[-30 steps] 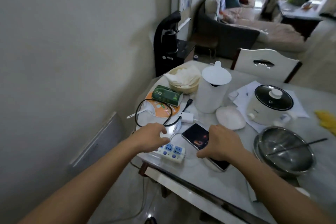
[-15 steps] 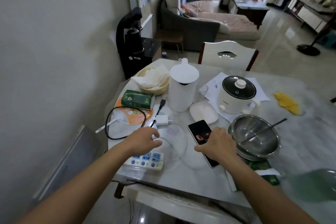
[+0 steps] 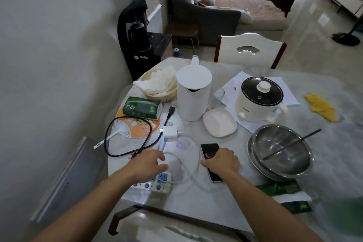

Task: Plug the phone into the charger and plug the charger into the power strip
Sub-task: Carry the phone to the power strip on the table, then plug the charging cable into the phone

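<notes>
Steel bowl just beside phone

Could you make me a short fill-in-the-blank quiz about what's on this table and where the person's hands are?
1. The right hand rests on the ____, which lies flat on the table.
2. The left hand is over the white ____ with blue sockets.
3. The white charger lies on the table, not yet ____ the strip.
4. A metal rod lies across the steel ____ beside the white cooker.

Missing words: phone; power strip; plugged into; bowl
</notes>
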The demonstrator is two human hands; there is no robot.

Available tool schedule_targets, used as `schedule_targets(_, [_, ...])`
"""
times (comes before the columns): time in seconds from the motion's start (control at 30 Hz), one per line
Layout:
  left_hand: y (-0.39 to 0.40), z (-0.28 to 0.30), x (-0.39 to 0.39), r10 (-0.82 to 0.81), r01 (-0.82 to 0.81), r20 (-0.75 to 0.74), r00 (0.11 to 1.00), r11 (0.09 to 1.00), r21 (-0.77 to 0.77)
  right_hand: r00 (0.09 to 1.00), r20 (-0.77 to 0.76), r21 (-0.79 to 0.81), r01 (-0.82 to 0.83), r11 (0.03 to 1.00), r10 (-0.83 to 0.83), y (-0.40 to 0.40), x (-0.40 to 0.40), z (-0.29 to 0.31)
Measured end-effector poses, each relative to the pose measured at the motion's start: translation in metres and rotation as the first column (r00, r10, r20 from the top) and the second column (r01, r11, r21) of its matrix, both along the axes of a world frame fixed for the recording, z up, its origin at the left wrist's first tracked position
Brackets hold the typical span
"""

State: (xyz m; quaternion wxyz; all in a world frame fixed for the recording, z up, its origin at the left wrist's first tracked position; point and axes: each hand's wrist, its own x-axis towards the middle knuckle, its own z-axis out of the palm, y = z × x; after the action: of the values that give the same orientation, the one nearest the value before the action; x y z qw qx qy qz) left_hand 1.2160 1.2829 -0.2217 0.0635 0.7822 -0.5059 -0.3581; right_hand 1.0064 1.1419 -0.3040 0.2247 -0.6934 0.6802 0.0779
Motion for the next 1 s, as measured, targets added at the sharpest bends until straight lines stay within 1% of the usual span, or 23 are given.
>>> schedule_targets(0.13, [-0.004,-0.004,0.005,-0.030,0.030,-0.016,0.999,0.999,0.024,0.998,-0.038,-0.035,0.046,0.998,-0.048,-0.003,0.010,-0.014])
schedule_targets(0.27, [-0.010,-0.006,0.017,-0.023,0.024,-0.049,0.999,0.999,0.029,0.993,0.007,-0.032,0.118,0.993,-0.118,-0.005,0.022,-0.020])
schedule_targets(0.4, [-0.015,-0.012,0.024,-0.027,0.029,-0.044,0.999,0.999,0.039,0.994,0.025,-0.026,0.111,0.993,-0.111,-0.013,0.028,-0.023])
schedule_targets(0.6, [-0.013,-0.030,0.027,0.021,-0.018,-0.069,0.997,0.999,0.045,0.997,-0.015,-0.054,0.081,0.995,-0.082,-0.014,0.028,-0.032])
schedule_targets(0.73, [-0.016,-0.037,0.023,0.026,-0.023,-0.075,0.997,0.999,0.045,0.998,0.015,-0.066,0.059,0.996,-0.058,-0.012,0.023,-0.031])
schedule_targets(0.87, [-0.022,-0.042,0.005,0.014,-0.010,-0.115,0.993,0.999,0.037,0.986,0.065,-0.152,0.163,0.975,-0.155,-0.006,0.003,-0.031])
schedule_targets(1.0, [-0.030,-0.047,-0.019,-0.010,0.014,-0.101,0.995,0.999,0.034,0.976,0.001,-0.088,0.219,0.972,-0.220,-0.004,-0.020,-0.033])
